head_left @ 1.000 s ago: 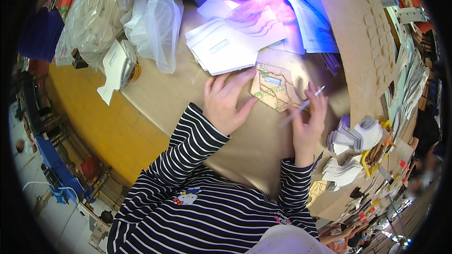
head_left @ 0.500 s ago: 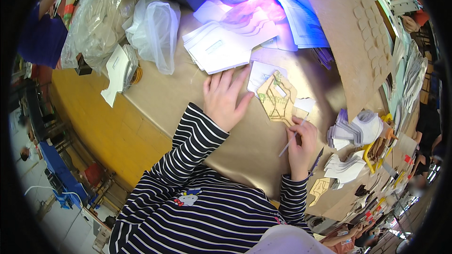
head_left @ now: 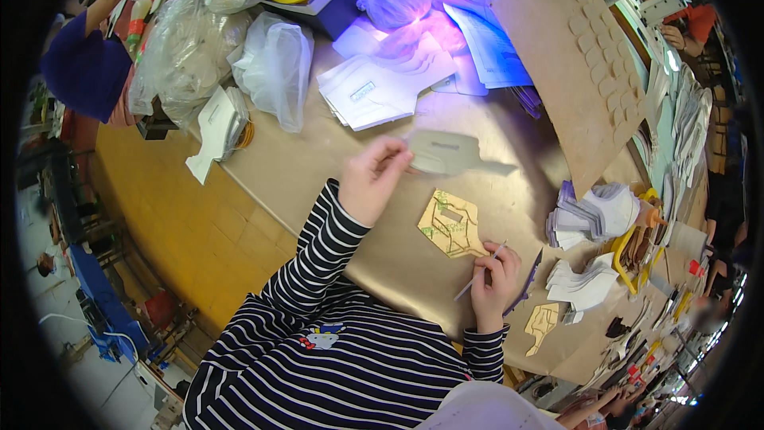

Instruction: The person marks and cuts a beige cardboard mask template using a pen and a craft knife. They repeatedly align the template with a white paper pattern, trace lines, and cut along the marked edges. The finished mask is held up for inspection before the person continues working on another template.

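The left hand (head_left: 372, 177) pinches one end of a grey cut-out piece (head_left: 450, 153), lifting it over the middle of the tabletop (head_left: 334, 151). The right hand (head_left: 493, 283) is closed around a thin pen (head_left: 477, 273), its tip hard to make out, beside a tan template (head_left: 451, 224) lying flat. A white stack (head_left: 374, 91) lies toward the far edge; clear bags (head_left: 274, 64) partly hide their contents.

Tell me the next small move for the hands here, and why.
Probably lay the grey cut piece flat on the table. The left hand pinches it by one edge above the tabletop, while the right hand grips a pen beside the tan template.
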`<state>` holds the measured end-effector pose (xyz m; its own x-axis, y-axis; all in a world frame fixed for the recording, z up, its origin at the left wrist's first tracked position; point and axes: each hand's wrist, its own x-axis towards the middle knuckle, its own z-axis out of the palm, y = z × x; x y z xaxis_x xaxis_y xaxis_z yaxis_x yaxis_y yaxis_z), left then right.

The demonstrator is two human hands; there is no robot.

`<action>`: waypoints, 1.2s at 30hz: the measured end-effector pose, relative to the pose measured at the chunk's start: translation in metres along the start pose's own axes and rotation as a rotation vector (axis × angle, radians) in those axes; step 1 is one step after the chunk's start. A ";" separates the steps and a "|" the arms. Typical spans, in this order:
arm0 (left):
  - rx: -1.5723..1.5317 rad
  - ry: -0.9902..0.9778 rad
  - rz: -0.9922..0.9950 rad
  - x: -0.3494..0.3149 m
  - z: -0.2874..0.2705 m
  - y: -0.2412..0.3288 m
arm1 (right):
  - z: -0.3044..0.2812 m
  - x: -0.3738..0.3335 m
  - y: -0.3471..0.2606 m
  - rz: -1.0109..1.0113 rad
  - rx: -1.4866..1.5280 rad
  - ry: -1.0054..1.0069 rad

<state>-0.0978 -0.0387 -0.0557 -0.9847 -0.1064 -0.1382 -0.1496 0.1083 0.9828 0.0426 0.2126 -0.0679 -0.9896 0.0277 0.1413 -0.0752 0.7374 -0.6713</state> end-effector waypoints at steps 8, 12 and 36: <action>-0.566 0.252 -0.025 0.083 -0.043 0.029 | 0.001 0.002 0.002 0.009 0.049 -0.015; -0.700 0.222 0.021 0.115 -0.038 0.031 | 0.004 0.000 0.003 0.015 0.074 0.011; 0.482 0.304 0.303 0.057 -0.063 -0.030 | 0.006 0.004 -0.002 -0.038 0.040 0.088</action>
<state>-0.1441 -0.1102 -0.0855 -0.9308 -0.2696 0.2469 0.0374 0.6017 0.7979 0.0383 0.2074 -0.0704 -0.9714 0.0609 0.2297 -0.1191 0.7116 -0.6924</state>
